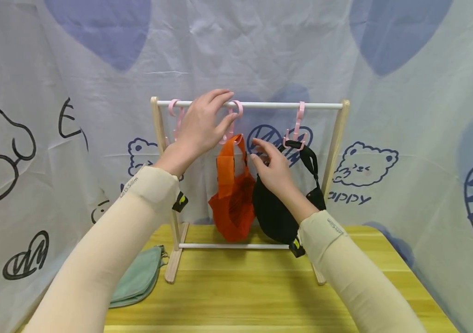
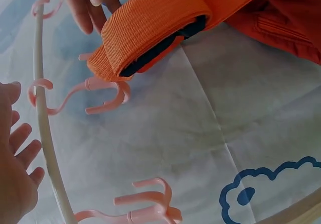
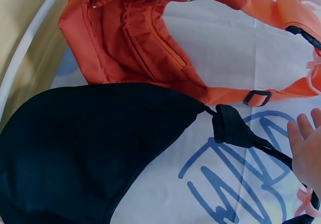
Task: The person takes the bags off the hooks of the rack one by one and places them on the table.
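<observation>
An orange bag hangs by its strap from the middle pink hook on a white rail. My left hand is up at the rail beside that hook, fingers loosely extended and holding nothing; in the left wrist view the hand lies beside the rail. Lower, my right hand is between the orange strap and the black bag, fingers relaxed around nothing. The black bag hangs from the right pink hook. In the right wrist view, my right hand is near the black strap.
A left pink hook, partly hidden by my left arm, hangs on the rail. The wooden rack stands on a wood-grain table. A green pouch lies at the table's left. Printed cloth surrounds the table.
</observation>
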Motion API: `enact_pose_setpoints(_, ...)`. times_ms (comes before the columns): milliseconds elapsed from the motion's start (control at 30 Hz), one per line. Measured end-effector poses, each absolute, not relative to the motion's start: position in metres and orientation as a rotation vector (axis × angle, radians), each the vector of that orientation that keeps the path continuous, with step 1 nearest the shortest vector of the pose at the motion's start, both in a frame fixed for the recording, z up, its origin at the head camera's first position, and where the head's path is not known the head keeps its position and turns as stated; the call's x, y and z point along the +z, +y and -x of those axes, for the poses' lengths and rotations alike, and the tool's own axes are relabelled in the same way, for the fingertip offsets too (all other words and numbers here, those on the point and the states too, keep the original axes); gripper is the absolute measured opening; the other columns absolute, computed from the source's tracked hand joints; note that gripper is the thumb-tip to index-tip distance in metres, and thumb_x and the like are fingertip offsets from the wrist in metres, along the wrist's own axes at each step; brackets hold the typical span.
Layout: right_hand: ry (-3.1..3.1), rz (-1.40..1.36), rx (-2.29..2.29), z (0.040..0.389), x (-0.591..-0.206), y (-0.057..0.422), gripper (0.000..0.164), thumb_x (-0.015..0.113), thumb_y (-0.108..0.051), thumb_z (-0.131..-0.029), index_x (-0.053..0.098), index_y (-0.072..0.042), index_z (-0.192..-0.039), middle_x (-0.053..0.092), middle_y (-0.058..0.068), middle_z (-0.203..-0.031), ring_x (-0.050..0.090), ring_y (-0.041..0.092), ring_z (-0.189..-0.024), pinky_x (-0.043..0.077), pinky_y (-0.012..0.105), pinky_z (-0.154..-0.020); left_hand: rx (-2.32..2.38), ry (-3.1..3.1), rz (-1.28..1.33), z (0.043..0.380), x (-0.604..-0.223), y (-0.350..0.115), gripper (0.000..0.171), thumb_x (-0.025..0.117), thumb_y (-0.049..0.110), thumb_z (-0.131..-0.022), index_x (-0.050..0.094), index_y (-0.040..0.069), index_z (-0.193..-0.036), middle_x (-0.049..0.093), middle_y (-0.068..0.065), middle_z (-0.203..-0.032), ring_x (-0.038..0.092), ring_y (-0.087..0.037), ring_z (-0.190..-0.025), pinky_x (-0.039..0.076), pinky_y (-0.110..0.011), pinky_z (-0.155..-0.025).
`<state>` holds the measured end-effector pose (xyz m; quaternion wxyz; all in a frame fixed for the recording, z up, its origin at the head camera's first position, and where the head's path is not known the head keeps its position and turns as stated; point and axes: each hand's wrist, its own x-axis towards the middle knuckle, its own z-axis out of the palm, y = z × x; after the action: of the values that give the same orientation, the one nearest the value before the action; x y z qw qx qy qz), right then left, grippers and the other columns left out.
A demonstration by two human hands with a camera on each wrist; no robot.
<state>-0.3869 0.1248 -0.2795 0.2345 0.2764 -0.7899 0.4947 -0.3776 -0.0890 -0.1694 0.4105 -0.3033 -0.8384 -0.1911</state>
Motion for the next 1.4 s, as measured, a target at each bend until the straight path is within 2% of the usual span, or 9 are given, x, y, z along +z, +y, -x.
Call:
enact_pose_setpoints(267,-2.177,-0.753,1.371,0.402,-0.282,0.108,0.046,0.053,-0.011,-0.108,0.048,-0.004,-0.154,0.053,0.015,-0.151,0.052,0.032,-0.138,0.045,0.042,-0.115,-0.423,-2.171,0.733,0.386,-0.165,-0.082,0.045,0.067,0.033,-0.104,0.064,0.013,-0.144,0.063,-0.007,-0.144,0.053,-0.029,-0.138,0.027,-0.042,-0.125)
enact_pose_setpoints(433,-2.197,-0.707,1.376,0.408,-0.285,0.100,0.048,0.050,-0.014,-0.109,0.047,-0.008,-0.156,0.052,0.012,-0.154,0.051,0.027,-0.140,0.044,0.041,-0.117,-0.442,-2.146,0.728,0.387,-0.172,-0.080,0.037,0.070,0.030,-0.101,0.071,0.013,-0.134,0.068,-0.006,-0.136,0.058,-0.028,-0.131,0.032,-0.042,-0.121)
enact_pose_setpoints(567,-2.196,-0.666,1.351,0.412,-0.286,0.095,0.047,0.050,-0.016,-0.109,0.049,-0.008,-0.155,0.054,0.014,-0.152,0.054,0.029,-0.137,0.045,0.043,-0.116,-0.488,-2.096,0.745,0.388,-0.174,-0.080,0.032,0.072,0.028,-0.101,0.073,0.013,-0.129,0.071,-0.006,-0.132,0.062,-0.027,-0.126,0.037,-0.040,-0.117)
enact_pose_setpoints(933,-2.172,-0.568,1.459,0.415,-0.285,0.095,0.042,0.049,-0.023,-0.112,0.055,-0.011,-0.152,0.058,0.013,-0.149,0.055,0.028,-0.136,0.044,0.043,-0.115,-0.599,-2.030,0.818,0.395,-0.175,-0.076,0.033,0.073,0.025,-0.098,0.074,0.013,-0.129,0.072,-0.003,-0.130,0.062,-0.025,-0.127,0.036,-0.038,-0.116)
enact_pose_setpoints(1167,-2.107,-0.580,1.514,0.416,-0.288,0.099,0.039,0.052,-0.021,-0.111,0.060,-0.006,-0.146,0.061,0.014,-0.145,0.056,0.028,-0.133,0.045,0.042,-0.114,-0.581,-1.978,0.857,0.399,-0.180,-0.077,0.034,0.071,0.025,-0.099,0.073,0.011,-0.130,0.072,-0.006,-0.131,0.062,-0.027,-0.126,0.040,-0.040,-0.112)
enact_pose_setpoints(1267,-2.075,-0.595,1.547,0.417,-0.289,0.101,0.038,0.054,-0.020,-0.110,0.061,-0.005,-0.145,0.063,0.015,-0.142,0.059,0.028,-0.129,0.048,0.040,-0.109,-0.582,-1.981,0.866,0.398,-0.180,-0.076,0.034,0.071,0.024,-0.099,0.073,0.011,-0.131,0.072,-0.006,-0.132,0.062,-0.027,-0.126,0.040,-0.040,-0.112)
enact_pose_setpoints(1400,-2.031,-0.589,1.705,0.417,-0.290,0.106,0.038,0.059,-0.021,-0.108,0.064,-0.007,-0.143,0.065,0.016,-0.139,0.062,0.030,-0.116,0.053,0.030,-0.092,-0.574,-2.012,0.860,0.398,-0.179,-0.075,0.034,0.069,0.026,-0.100,0.072,0.012,-0.131,0.071,-0.005,-0.133,0.060,-0.027,-0.129,0.038,-0.039,-0.115)
